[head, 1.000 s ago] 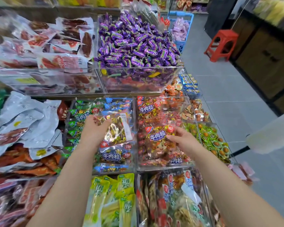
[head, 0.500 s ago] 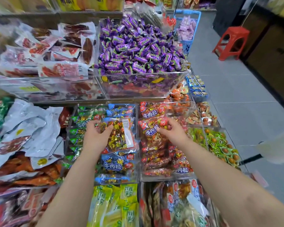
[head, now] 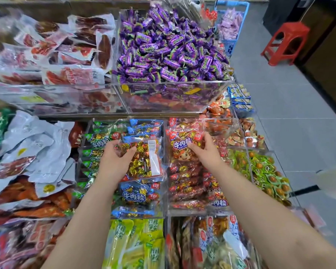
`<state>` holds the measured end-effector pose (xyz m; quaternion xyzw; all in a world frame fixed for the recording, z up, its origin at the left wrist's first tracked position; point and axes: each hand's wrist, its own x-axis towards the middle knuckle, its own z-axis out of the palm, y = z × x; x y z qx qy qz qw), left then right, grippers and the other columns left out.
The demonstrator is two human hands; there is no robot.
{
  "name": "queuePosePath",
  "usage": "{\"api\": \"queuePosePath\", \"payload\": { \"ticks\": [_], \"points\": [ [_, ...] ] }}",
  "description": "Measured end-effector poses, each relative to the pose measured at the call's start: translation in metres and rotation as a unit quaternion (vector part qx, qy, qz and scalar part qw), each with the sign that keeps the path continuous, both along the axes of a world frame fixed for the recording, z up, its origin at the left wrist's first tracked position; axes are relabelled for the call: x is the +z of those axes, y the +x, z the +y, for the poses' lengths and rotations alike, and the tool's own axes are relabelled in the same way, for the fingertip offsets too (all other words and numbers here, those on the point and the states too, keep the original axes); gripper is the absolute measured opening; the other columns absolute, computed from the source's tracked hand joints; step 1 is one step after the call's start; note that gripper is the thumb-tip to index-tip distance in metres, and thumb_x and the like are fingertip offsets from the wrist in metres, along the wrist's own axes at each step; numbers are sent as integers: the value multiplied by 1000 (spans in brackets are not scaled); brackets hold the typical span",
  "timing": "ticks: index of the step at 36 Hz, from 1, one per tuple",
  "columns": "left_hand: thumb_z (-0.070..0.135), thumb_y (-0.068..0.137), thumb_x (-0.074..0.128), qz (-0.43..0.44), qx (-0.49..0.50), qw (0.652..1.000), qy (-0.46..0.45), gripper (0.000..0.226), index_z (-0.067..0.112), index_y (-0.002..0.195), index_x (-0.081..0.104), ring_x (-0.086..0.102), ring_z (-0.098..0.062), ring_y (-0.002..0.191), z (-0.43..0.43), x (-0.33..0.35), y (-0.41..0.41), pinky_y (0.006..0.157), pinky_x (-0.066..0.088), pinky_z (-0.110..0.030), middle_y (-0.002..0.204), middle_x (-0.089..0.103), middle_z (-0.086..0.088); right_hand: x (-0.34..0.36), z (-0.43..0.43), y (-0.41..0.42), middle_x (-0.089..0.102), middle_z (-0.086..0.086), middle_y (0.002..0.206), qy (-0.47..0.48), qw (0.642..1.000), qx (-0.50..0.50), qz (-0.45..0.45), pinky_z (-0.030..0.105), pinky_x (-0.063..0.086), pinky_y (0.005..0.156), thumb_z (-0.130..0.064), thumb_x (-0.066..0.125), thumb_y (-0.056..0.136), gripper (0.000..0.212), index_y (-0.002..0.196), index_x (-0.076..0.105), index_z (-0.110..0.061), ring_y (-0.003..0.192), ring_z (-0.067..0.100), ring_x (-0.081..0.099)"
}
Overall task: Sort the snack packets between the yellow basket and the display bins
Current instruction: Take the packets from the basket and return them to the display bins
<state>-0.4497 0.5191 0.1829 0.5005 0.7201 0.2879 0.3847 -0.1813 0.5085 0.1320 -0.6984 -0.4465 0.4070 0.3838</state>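
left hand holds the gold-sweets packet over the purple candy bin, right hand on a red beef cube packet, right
No: the head view shows the left hand holding the gold-sweets packet over the bin of blue beef cube packets, not the purple candy bin. The rest is right.

Right of frame: grey floor aisle (head: 289,133) open | upper right: red stool (head: 285,43) and blue crate (head: 230,48) crowd its far end | centre: clear bins (head: 164,171) packed full, dividers between | top: raised purple-candy bin (head: 173,98) walls off the back.

Gold-candy packet (head: 146,162), label up, atop blue-packet bin (head: 138,216), red packet (head: 180,146) atop neighbouring bin (head: 190,210)
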Motion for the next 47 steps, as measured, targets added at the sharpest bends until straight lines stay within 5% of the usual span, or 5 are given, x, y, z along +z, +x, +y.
{"api": "queuePosePath", "payload": {
  "ticks": [18, 23, 30, 41, 47],
  "points": [
    [46, 87, 64, -27, 5, 1000, -1, 62, 25, 138, 36, 54, -15, 94, 2, -4, 1, 75, 40, -31, 103, 49, 10, 20, 2, 5, 50, -11, 126, 42, 999, 16, -19, 25, 37, 92, -48, 56, 88, 44, 123, 41, -25, 125, 16, 42],
    [46, 86, 64, -16, -1, 1000, 12, 45, 25, 120, 45, 57, -20, 86, 2, -8, 4, 70, 45, -36, 92, 56, 1, -6, -9, 15, 15, -2, 157, -89, 995, 48, 17, 44, 21, 111, -59, 51, 87, 79, 148, 11, -31, 143, 21, 17],
    [46, 86, 65, -28, 3, 1000, 13, 54, 22, 129, 43, 59, -18, 83, 2, -7, 4, 66, 47, -33, 94, 58, 0, -10, -10, 1, 35, 0, 136, -58, 998, 23, -33, 32, 30, 100, -55, 63, 80, 75, 136, 24, -24, 124, 17, 36],
    [39, 84, 71, -121, 55, 991, 31, 44, 18, 115, 48, 62, -20, 97, -10, 2, 8, 85, 53, -41, 103, 61, 2, -6, -32, -4, 6, 5, 157, -52, 995, 26, -83, 46, 17, 116, -68, 59, 63, 116, 149, -4, -25, 144, 24, 11],
    [40, 84, 69, -138, 38, 985, 99, 24, 27, 100, 57, 63, -21, 92, -18, 15, 11, 86, 53, -44, 98, 65, -1, 17, -55, 0, 27, -4, 148, 19, 993, -89, -73, 42, 29, 111, -54, 62, 80, 79, 144, 19, -34, 135, 16, 29]
  ]
}}
